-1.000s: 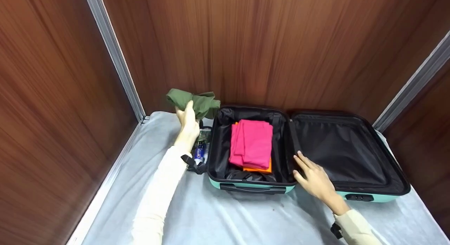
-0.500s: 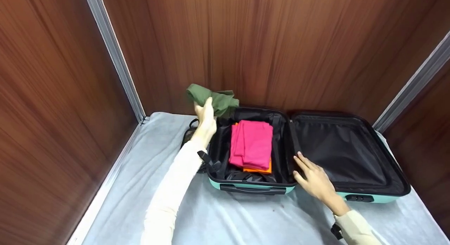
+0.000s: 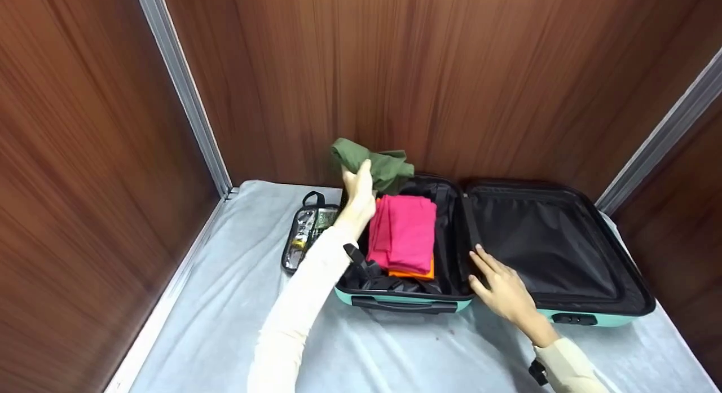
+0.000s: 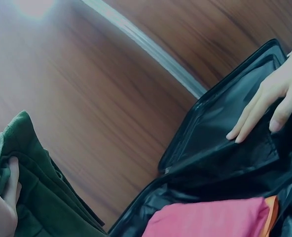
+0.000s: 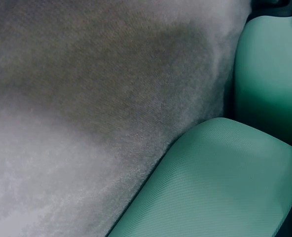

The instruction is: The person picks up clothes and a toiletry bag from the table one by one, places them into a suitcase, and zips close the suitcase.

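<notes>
a folded dark-green cloth (image 3: pixel 384 166) hangs over the back left corner of the open mint-green hard-shell suitcase with black fabric lining (image 3: pixel 547 241). the person's left hand (image 3: pixel 360 184) grips it, thumb and fingers pinching its fold. inside the suitcase's left half lies a folded bright-pink cloth (image 3: pixel 413 229), on top of a folded orange cloth (image 3: pixel 420 276). the right hand (image 3: pixel 503 288) lies over the middle seam of the suitcase, fingers extended and grasping nothing. just left of the suitcase is a black-edged clear pouch with a strap loop (image 3: pixel 290 237), partly hidden by the left sleeve (image 3: pixel 304 303). beneath the suitcase spreads a pale blue-grey sheet (image 3: pixel 186 325); behind it stands a brown wood-grain panel (image 3: pixel 451 83).
</notes>
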Available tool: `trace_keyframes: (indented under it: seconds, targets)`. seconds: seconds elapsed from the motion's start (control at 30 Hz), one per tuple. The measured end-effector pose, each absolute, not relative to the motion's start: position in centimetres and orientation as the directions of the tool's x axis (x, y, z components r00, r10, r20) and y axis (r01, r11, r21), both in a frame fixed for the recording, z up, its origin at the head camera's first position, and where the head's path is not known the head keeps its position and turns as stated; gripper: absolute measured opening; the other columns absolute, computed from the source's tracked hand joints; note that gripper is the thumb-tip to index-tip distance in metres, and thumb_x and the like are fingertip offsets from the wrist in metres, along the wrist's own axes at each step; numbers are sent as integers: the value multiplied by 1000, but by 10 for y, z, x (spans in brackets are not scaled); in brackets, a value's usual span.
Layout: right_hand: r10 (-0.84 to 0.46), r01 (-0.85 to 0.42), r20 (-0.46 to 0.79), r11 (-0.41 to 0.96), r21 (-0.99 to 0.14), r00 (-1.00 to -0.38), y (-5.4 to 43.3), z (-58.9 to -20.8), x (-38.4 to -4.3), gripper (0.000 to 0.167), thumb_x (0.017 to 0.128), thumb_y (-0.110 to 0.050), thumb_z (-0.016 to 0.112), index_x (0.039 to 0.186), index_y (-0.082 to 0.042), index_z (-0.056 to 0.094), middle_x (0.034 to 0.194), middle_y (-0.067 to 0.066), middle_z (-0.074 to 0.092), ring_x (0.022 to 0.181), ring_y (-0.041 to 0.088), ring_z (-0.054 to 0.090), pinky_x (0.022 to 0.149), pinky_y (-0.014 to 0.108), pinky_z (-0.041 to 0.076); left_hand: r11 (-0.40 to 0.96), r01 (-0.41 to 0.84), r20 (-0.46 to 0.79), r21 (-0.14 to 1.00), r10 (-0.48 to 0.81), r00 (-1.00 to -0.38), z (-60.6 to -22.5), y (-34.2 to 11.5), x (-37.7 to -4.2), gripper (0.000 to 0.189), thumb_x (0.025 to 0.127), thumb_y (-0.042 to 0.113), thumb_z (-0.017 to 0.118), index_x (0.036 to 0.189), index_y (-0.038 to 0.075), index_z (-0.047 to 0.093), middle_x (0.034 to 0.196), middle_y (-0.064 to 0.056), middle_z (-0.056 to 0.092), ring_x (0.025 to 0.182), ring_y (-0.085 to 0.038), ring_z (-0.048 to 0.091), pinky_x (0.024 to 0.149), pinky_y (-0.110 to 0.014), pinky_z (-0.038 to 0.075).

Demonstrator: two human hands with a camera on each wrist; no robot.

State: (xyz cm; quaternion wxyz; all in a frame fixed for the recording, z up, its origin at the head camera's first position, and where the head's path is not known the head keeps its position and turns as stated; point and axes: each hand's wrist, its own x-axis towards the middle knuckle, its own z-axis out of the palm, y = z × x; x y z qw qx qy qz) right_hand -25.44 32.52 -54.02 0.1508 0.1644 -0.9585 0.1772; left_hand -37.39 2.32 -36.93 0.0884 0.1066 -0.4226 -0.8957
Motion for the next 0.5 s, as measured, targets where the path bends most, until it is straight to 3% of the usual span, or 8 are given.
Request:
trace_keyframes:
  seconds: [0.13, 0.23, 0.5]
  targets:
    - [-260, -365, 345, 885, -288, -902, 326, -540, -253, 55, 99, -31, 56, 148, -7, 46, 156, 13, 36, 135, 41, 42, 103, 62, 34, -585, 115, -67, 803, -281, -957, -377, 35, -375, 70, 99, 4, 51, 158, 8, 15, 158, -17, 27, 144, -28, 28, 115, -33, 26]
    - [-260, -366, 348, 885, -287, -901, 326, -539, -252, 55, 99, -31, 56, 147, -7, 46, 155, 13, 36, 135, 41, 42, 102, 62, 34, -575, 107, -76, 811, -285, -955, -383, 43, -375, 70, 98, 4, 52, 158, 6, 15, 159, -17, 25, 145, -27, 25, 115, -32, 24]
    - [-278, -400, 389, 873, -278, -878, 319, -538, -256, 54, 97, -29, 59, 145, -6, 49, 153, 14, 40, 132, 41, 45, 101, 61, 36, -704, 9, -132, 710, -146, -980, -391, 47, -376, 67, 100, 2, 46, 157, 22, 18, 153, -19, 34, 132, -35, 44, 103, -48, 42]
